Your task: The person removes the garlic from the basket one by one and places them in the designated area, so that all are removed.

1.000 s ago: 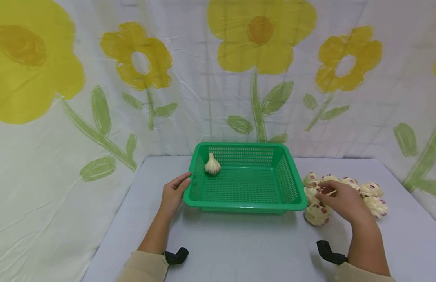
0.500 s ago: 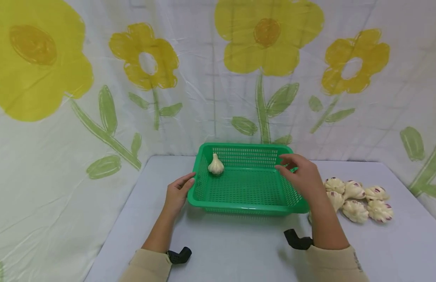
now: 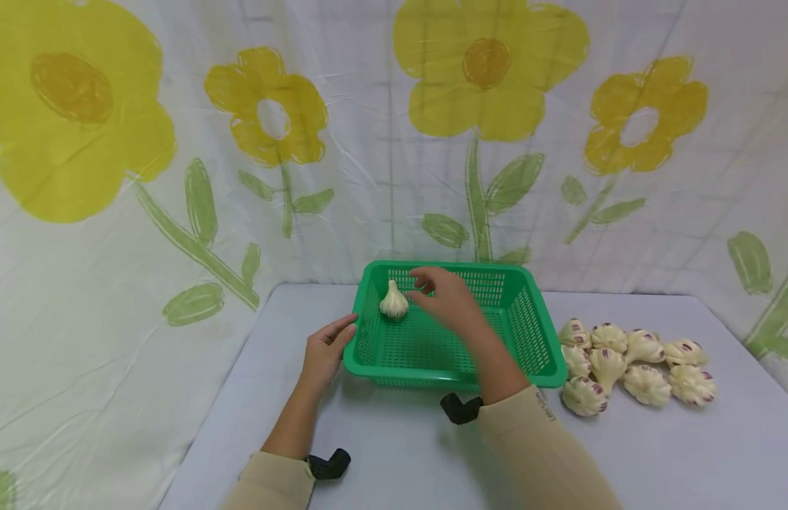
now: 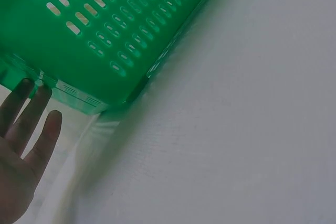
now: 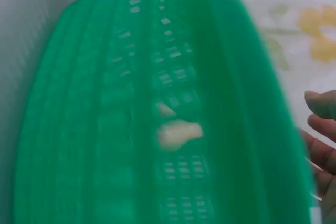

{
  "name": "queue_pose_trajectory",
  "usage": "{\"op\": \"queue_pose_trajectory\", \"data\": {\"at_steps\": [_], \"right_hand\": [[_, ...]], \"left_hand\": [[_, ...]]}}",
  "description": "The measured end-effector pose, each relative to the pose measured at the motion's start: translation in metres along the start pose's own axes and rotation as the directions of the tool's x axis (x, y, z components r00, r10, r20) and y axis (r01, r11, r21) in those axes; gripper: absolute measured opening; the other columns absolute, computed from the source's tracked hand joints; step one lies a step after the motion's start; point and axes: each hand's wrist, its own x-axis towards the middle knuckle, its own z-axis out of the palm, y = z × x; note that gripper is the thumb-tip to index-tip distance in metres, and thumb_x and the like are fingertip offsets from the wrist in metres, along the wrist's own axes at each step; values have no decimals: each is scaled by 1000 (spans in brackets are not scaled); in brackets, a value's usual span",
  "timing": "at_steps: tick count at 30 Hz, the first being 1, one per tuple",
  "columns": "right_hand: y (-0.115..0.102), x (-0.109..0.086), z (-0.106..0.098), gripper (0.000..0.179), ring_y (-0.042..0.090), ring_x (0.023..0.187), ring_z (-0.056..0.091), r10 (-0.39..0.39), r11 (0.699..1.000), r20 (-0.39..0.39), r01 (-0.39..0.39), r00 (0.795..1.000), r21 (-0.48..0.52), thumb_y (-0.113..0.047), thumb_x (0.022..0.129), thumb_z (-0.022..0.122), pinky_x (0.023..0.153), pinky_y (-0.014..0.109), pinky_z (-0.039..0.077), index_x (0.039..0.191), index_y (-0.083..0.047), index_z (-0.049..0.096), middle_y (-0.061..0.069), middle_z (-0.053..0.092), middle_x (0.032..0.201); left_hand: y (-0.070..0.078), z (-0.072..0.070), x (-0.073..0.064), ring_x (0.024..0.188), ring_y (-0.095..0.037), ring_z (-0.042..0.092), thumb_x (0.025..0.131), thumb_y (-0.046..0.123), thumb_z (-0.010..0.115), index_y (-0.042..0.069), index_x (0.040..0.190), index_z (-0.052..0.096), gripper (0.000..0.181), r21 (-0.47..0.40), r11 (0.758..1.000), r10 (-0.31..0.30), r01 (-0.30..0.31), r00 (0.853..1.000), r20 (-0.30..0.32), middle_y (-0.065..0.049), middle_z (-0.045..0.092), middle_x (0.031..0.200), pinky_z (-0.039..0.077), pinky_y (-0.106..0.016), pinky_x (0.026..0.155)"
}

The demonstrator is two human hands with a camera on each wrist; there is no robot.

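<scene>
A green slotted plastic basket (image 3: 454, 377) stands on the table, with one pale garlic bulb (image 3: 394, 302) upright in its back left corner. My right hand (image 3: 446, 297) is over the basket just right of that bulb. Its thumb and fingers are bent with a gap between them, and nothing shows in the gap. The right wrist view is blurred, with the bulb (image 5: 178, 134) lying below the right hand's fingers (image 5: 321, 148), apart from them. My left hand (image 3: 325, 354) has its fairly straight fingertips against the basket's left side; the left wrist view shows these fingers (image 4: 32, 119) spread at the wall.
Several garlic bulbs (image 3: 645, 384) with purple markings lie grouped to the right of the basket, the nearest ones close to its right wall. A white cloth (image 3: 362, 198) with yellow flowers hangs behind the white table (image 3: 394, 446).
My right hand has moved left from the garlic group, across the basket's right rim, to beside the bulb inside. The left hand has stayed at the basket's left side.
</scene>
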Motion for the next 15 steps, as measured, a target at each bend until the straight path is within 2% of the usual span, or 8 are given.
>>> {"op": "queue_pose_trajectory", "data": {"at_steps": [5, 9, 15], "right_hand": [[-11, 21, 25, 47, 27, 113, 61, 69, 997, 123, -65, 990, -40, -34, 96, 64, 87, 46, 53, 138, -14, 56, 11, 64, 126], [-11, 28, 43, 52, 29, 119, 58, 103, 994, 198, -93, 975, -56, -33, 95, 66, 93, 48, 51, 141, -12, 53, 13, 61, 132], [0, 33, 65, 55, 31, 124, 55, 117, 992, 226, -101, 967, -81, -24, 92, 70, 98, 48, 48, 142, -8, 52, 14, 54, 140]], "left_hand": [[4, -1, -1, 99, -7, 65, 96, 31, 66, 12, 127, 67, 36, -6, 1000, -17, 18, 1000, 3, -9, 67, 124, 56, -23, 75], [16, 0, -6, 96, -6, 66, 97, 25, 64, 7, 128, 66, 36, -11, 1000, -24, 24, 999, 23, -13, 66, 125, 56, -24, 76], [32, 0, -14, 95, -4, 65, 97, 26, 64, 5, 128, 65, 37, 4, 1000, -9, 9, 999, 43, -14, 67, 124, 56, -23, 76]]}}
